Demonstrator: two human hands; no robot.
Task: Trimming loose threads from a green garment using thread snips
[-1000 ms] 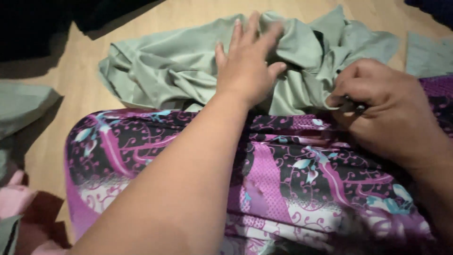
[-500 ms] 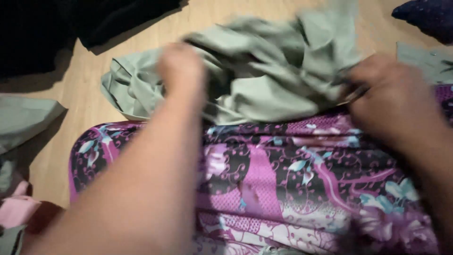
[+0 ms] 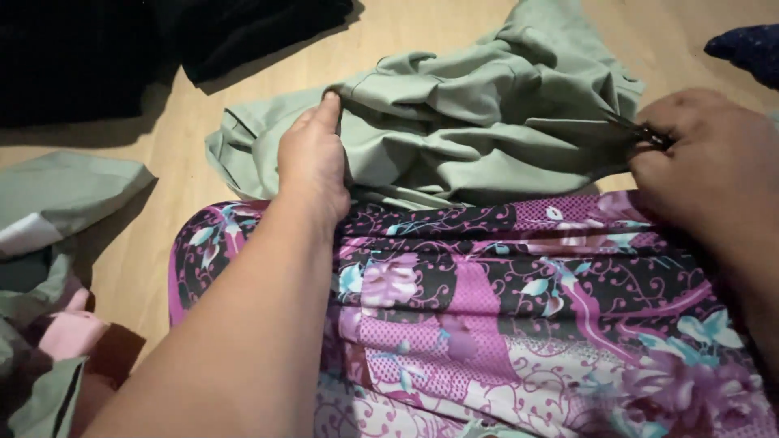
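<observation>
A crumpled sage-green cloth (image 3: 479, 122) lies on the wooden floor just beyond my lap, which is covered by purple floral fabric (image 3: 503, 308). My left hand (image 3: 312, 166) grips a fold at the cloth's left side, thumb on top and fingers tucked under. At the cloth's right edge, my right hand (image 3: 714, 170) is closed around a small dark metal tool (image 3: 637, 128) that looks like scissors or snips. The tool's tip touches the green cloth. Its blades are mostly hidden by my fingers.
Black fabric (image 3: 122, 49) is piled at the far left on the wooden floor (image 3: 187, 138). Another pale green piece (image 3: 65, 195) and a pink item (image 3: 69, 332) lie at my left. A dark blue cloth (image 3: 751, 49) shows at the top right corner.
My left hand went from lying flat on top of the green cloth to gripping its left side. The cloth is more bunched up, and my right hand has shifted right.
</observation>
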